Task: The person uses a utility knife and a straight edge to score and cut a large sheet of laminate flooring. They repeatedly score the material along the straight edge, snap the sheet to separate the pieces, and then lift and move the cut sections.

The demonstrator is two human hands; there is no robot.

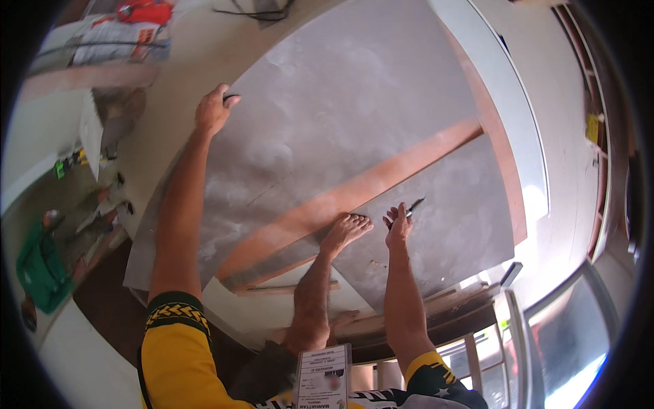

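Observation:
A large grey sheet [320,88] with a dusty, smeared surface spreads in front of me, and an orange-brown strip [381,172] runs diagonally across it. At the sheet's far left edge my left hand [212,112] is closed around a small dark object, mostly hidden by the fingers. My right hand [399,223] holds a slim, pen-like tool [416,204] with a dark tip pointing up and right, over a smaller grey panel [463,198]. Between my arms a bare foot [347,232] rests near the strip's lower edge.
A white board [507,88] curves along the right side. Wooden strips [293,289] lie near my legs. A glass-paned frame [572,327] stands lower right. At left are a green thing [44,269], partly visible people, and a red bag [145,11]. An ID badge [323,375] hangs in front.

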